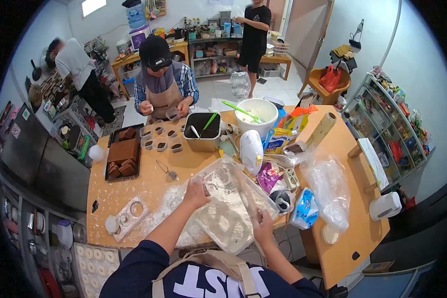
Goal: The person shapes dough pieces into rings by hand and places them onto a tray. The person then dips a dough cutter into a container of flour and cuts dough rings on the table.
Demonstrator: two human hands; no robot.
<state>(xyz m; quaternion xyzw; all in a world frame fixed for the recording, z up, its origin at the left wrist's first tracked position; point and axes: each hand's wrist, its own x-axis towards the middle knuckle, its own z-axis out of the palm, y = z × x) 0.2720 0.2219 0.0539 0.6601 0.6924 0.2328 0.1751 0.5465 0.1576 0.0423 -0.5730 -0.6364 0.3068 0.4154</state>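
A pale rectangular tray [218, 229] dusted with white flour lies tilted at the table's front edge, just ahead of my body. My left hand [196, 193] grips its left side, fingers bent over the rim. On the opposite side, my right hand [263, 227] is closed around the right rim near the front corner. Loose flour [171, 203] is spread on the wood left of the tray. A small wire-handled strainer [171, 174] lies behind my left hand. Round cutters [134, 208] sit on a white board to the left.
Across the wooden table [154, 191], a co-worker [161, 84] holds a small cup beside several filled cups. A brown cake tray [122, 154], square tin [202, 131], white bucket [256, 114], hand mixer [251, 151] and plastic bag [328, 184] surround the work area. Ring-shaped dough [97, 268] lies lower left.
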